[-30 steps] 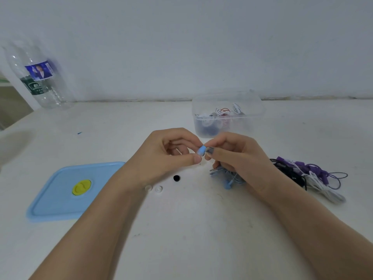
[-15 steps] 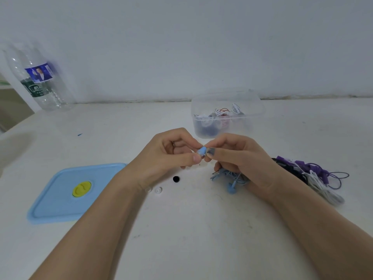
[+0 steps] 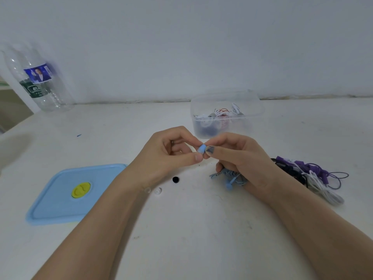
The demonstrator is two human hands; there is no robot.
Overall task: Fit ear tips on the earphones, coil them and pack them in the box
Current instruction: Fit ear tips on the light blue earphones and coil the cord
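My left hand (image 3: 171,152) and my right hand (image 3: 238,156) meet above the table's middle, both pinching a light blue earbud (image 3: 201,148) between thumb and fingertips. The rest of the blue earphone cable (image 3: 230,178) hangs bunched under my right palm, with its other earbud near the table. A black ear tip (image 3: 175,179) and two clear ear tips (image 3: 157,190) lie on the table below my left hand. The clear plastic box (image 3: 226,114) stands behind my hands with several coiled earphones inside.
A pile of purple, black and white earphones (image 3: 310,176) lies at the right. The box's blue lid (image 3: 68,195) with a yellow valve lies at the left. An empty plastic bottle (image 3: 38,79) stands far left by the wall.
Both hands have stayed together on the blue earbud, with only small finger shifts. The hanging cable bunch swayed slightly.
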